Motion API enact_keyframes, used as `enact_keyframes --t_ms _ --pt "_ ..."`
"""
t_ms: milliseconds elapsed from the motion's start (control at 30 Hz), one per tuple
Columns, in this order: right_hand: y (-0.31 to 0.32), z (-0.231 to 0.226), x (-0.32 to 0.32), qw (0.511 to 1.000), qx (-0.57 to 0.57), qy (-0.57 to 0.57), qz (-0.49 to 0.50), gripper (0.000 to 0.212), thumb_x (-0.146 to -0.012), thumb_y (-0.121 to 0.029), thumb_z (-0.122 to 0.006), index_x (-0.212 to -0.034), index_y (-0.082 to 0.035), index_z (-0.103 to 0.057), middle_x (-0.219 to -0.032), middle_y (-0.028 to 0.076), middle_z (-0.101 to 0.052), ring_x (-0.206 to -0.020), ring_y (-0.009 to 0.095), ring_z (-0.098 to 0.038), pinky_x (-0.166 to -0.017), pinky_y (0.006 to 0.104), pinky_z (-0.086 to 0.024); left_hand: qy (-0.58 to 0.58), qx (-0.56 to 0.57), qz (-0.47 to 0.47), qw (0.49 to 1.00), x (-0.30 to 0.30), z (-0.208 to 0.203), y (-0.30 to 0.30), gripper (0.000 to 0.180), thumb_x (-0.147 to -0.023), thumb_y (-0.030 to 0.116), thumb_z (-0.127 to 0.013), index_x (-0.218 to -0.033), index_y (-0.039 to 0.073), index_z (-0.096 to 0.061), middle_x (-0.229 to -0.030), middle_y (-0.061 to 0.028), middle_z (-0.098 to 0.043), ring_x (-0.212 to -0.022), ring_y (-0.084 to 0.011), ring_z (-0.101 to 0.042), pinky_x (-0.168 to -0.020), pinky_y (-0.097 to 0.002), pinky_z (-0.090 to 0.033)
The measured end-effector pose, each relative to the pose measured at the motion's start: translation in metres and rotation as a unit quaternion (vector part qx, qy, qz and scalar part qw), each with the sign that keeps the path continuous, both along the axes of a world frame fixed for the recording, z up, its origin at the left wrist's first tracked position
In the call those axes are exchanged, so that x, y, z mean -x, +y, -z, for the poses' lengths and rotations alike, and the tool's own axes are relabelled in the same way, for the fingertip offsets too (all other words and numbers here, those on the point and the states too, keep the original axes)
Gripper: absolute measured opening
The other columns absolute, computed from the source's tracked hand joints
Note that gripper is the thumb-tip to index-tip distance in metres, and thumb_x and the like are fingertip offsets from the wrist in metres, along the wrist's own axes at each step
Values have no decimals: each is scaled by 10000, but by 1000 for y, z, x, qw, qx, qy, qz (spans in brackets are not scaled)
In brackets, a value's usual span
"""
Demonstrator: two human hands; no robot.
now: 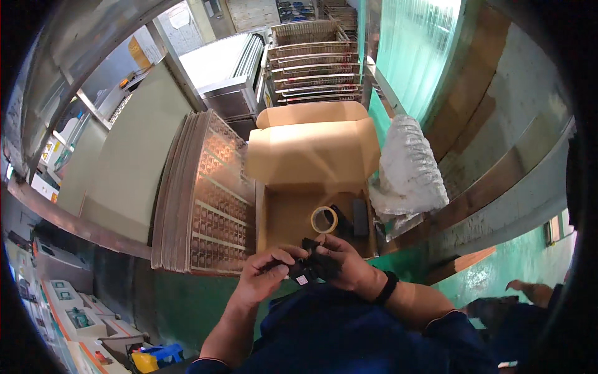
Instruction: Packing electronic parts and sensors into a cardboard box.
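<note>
Both hands are close together in front of my body, at the near edge of an open cardboard box (311, 153). Between them is a soft-looking black item (324, 267) with a small white square label (302, 280); its exact kind I cannot make out. My right hand (356, 265) is closed around its right part. The fingers of my left hand (265, 274) pinch its left side. Inside the box, a roll of tape (316, 228) rests beside a black rectangular block (360, 218), with another dark object (342, 219) partly behind the roll.
Left of the box leans a stack of brown panels (218, 199) with a copper-coloured grid. A bubble-wrapped bundle (408, 168) stands to the right. Wire racks (316, 65) are behind. At the far right another person's hand (531, 290) shows.
</note>
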State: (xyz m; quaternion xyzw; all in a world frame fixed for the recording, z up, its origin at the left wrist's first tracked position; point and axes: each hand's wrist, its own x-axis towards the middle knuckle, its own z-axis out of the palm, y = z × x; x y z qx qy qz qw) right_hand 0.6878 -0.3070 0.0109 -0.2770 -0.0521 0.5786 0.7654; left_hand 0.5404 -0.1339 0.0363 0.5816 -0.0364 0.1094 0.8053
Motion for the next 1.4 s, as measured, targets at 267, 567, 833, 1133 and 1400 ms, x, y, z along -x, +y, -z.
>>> enact_keyframes --t_ms 267,567,833,1133,1400 --pt "-1 4 7 994 28 100 14 69 -1039 -115 -538 -1092 -92 -577 -1079 65 -660 -959 193 -653 -834 360 -547 -23 -79 -28 996 -8 -6 -4 240 -957 -6 -599 -1195 4 -629 -1319 -184 -631 -1302 -298 -555 -1128 -422 -405" --pt "-1 54 19 971 3 236 27 233 -1045 -235 -429 -1135 -83 -582 -1093 104 -676 -1018 248 -650 -924 412 -527 -85 -351 -112 926 -9 -1 -20 331 -868 -56 -679 -1194 -16 -638 -1304 -201 -637 -1240 -372 -612 -1076 -453 -469" --pt "-6 46 32 993 81 77 50 207 -1023 -221 -470 -1067 -65 -599 -1004 119 -670 -944 256 -644 -886 440 -519 -68 -398 -48 914 -2 3 -11 395 -881 -17 -685 -1272 -10 -626 -1334 -197 -628 -1272 -357 -594 -1091 -438 -463" --pt "-5 44 44 978 168 -85 90 109 -1014 -107 -579 -1107 -52 -570 -1047 65 -687 -920 207 -683 -776 348 -557 63 -31 -40 997 8 24 -6 418 -1048 233 -571 -1379 -21 -568 -1403 -165 -603 -1338 -283 -540 -1157 -404 -371" --pt "-3 1 45 959 223 -104 142 109 -1019 -155 -602 -1064 -68 -555 -998 54 -639 -916 155 -630 -773 337 -522 211 -166 -20 963 17 16 6 378 -1016 164 -631 -1357 2 -608 -1391 -164 -614 -1309 -238 -553 -1094 -389 -437"
